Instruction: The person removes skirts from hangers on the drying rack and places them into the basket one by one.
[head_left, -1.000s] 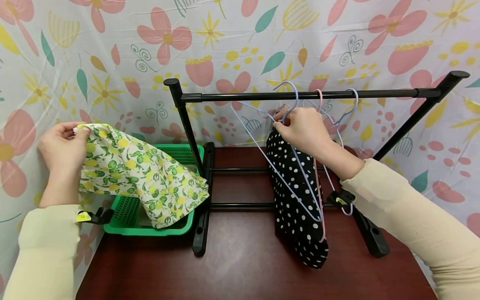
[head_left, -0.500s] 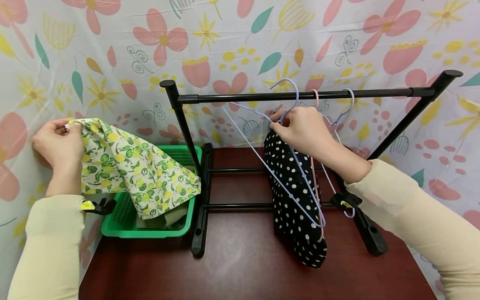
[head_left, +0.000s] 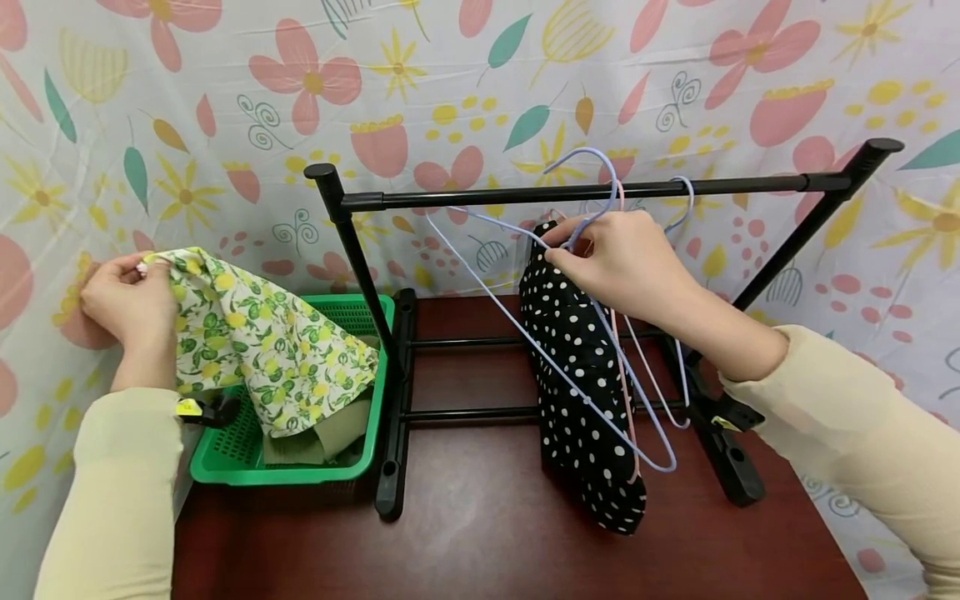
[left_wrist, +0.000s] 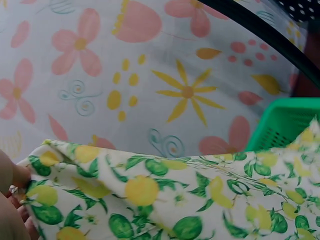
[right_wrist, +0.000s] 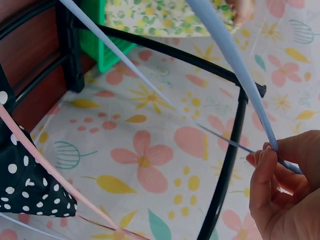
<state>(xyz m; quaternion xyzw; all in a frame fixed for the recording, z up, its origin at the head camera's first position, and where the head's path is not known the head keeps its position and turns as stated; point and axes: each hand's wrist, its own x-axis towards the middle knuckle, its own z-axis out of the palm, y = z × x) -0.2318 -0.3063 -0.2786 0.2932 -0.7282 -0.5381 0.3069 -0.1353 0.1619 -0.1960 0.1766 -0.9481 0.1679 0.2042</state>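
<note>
My left hand pinches the top corner of a lemon-print cloth, which drapes down over the green basket. In the left wrist view the printed fabric stretches rightward from my fingertips. My right hand pinches a lavender hanger just under its hook. That hook rises above the rack's black bar; its tip points left. In the right wrist view thumb and fingers close on the lavender hanger. Behind it a black polka-dot cloth hangs on a pink hanger.
The green basket stands left of the rack, with a folded olive cloth inside. A black rack stands on the dark red table. One more lavender hanger hangs farther right. A flowered curtain backs everything.
My right hand has shifted the lavender hanger rightward along the bar, up to the pink hanger. The lemon-print cloth has drawn slightly left, uncovering more of the olive cloth.
</note>
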